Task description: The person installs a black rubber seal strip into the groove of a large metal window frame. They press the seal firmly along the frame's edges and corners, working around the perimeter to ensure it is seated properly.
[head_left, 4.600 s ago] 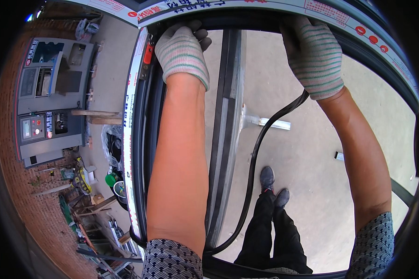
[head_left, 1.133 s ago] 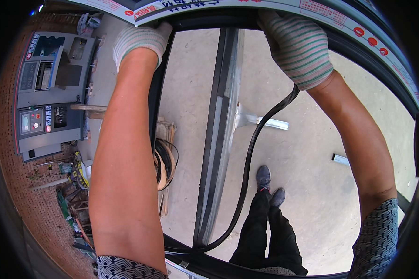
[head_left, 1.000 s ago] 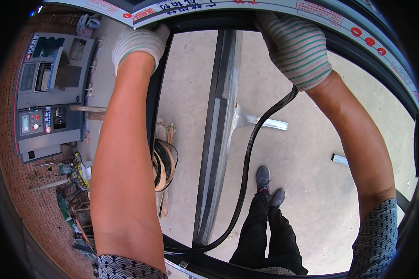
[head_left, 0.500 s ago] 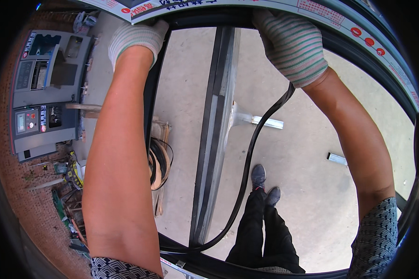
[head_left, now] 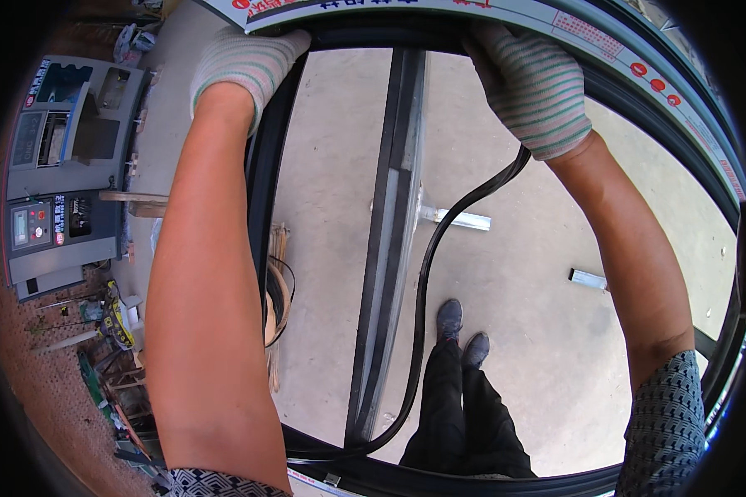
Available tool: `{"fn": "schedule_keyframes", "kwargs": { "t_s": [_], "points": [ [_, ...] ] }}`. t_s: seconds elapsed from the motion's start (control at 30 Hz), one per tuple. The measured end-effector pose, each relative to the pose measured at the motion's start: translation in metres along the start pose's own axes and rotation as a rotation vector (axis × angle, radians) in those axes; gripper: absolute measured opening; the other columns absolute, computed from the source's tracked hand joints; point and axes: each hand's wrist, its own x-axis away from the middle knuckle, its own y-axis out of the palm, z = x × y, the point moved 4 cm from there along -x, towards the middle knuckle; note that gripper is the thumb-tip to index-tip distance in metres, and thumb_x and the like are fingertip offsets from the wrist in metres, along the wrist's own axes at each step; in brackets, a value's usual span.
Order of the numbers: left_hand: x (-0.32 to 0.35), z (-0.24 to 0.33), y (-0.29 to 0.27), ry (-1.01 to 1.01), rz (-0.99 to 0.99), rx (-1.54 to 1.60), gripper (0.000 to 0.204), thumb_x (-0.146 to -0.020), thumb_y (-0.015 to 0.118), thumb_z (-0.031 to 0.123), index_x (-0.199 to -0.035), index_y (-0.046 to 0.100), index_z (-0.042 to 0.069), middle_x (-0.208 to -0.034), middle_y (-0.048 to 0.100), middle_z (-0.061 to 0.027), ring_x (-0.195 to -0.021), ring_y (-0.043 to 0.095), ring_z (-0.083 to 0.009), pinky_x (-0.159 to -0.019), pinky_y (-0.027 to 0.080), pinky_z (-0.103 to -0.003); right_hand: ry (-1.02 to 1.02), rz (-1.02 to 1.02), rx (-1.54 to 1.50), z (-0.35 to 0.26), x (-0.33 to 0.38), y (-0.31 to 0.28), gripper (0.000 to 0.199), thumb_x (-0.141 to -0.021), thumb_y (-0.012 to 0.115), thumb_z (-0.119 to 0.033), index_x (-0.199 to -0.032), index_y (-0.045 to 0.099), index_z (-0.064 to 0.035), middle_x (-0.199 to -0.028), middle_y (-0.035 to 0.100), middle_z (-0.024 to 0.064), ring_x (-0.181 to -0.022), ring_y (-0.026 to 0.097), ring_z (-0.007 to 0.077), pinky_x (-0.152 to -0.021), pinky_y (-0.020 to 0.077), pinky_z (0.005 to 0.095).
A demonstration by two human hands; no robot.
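One black frame [head_left: 381,37], one curved, glossy strip [head_left: 420,315]; left hand [head_left: 253,66] at eleven o'clock, right hand [head_left: 539,95] at one, openness and hold I can't tell.

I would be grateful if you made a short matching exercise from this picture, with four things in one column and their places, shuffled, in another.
Things:
1. left hand
2. black strip
3. dark shoes
4. right hand

Places:
A. on the pale floor
B. at the frame's far side, with the black strip disappearing beneath it
C. at the frame's upper left corner
D. running in a loose curve across the frame's opening

Right pairs: 1-C, 2-D, 3-A, 4-B
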Motion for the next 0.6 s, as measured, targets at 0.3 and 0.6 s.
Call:
{"fn": "schedule_keyframes", "kwargs": {
  "t_s": [0.3, 0.6],
  "points": [
    [-0.009, -0.015, 0.006, 0.011, 0.031, 0.190, 0.055, -0.083, 0.084, 0.043, -0.124, 0.072, 0.009, -0.121, 0.074, -0.0140, -0.111, 0.069, -0.0260, -0.102, 0.050, -0.036, 0.033, -0.069, 0.000, -0.002, -0.001, 0.006, 0.019, -0.092, 0.075, -0.014, -0.110, 0.072, -0.0084, -0.086, 0.074, 0.0137, -0.071, 0.071, 0.0306, -0.063, 0.0597, 0.0304],
    [-0.022, -0.028, 0.021, -0.033, 0.075, 0.135, 0.054, -0.089, 0.072, 0.046, -0.123, 0.071, 0.005, -0.120, 0.072, -0.0206, -0.113, 0.067, -0.0412, -0.099, 0.050, -0.045, 0.194, -0.110, -0.100, 0.002, 0.009, 0.020, 0.019, -0.097, 0.069, -0.025, -0.107, 0.071, -0.0091, -0.083, 0.073, 0.0146, -0.071, 0.071, 0.0311, -0.064, 0.0593, 0.0351]
  ]
}}
